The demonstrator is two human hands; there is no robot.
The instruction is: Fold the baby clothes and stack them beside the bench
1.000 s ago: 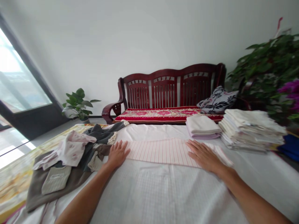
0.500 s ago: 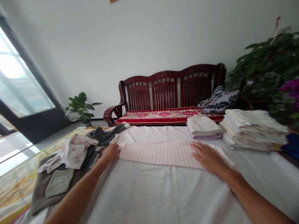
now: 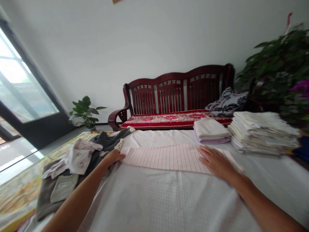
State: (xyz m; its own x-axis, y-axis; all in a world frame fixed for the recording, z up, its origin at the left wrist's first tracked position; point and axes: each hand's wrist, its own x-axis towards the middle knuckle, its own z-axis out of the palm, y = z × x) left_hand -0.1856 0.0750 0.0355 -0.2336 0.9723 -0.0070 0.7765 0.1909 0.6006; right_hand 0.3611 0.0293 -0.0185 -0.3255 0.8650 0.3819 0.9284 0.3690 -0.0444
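Observation:
A long white garment with pink stripes (image 3: 164,157), shaped like trousers folded lengthwise, lies flat on the white cloth (image 3: 154,199). My left hand (image 3: 115,157) is closed on its narrow left end, thumb pointing right and the other fingers partly hidden. Toward the wider right end, my right hand (image 3: 214,161) rests palm down on the fabric, fingers stretched out. Beside my left hand are dark grey clothes with a ruffled trim (image 3: 106,141). A crumpled pale pink printed garment (image 3: 78,156) and a small grey ribbed garment (image 3: 64,187) lie on the same heap.
Beyond my right hand sit a small folded stack (image 3: 211,129) and a taller pile of cream cloths (image 3: 264,132). Behind is a dark red wooden bench (image 3: 169,93) with a patterned cushion (image 3: 228,103). Potted plants (image 3: 85,111) flank it; a glass door (image 3: 29,77) is at left.
The view has shifted slightly. My left hand has barely moved at the garment's left end, and my right hand stays flat on the stripes. The garment lies as before.

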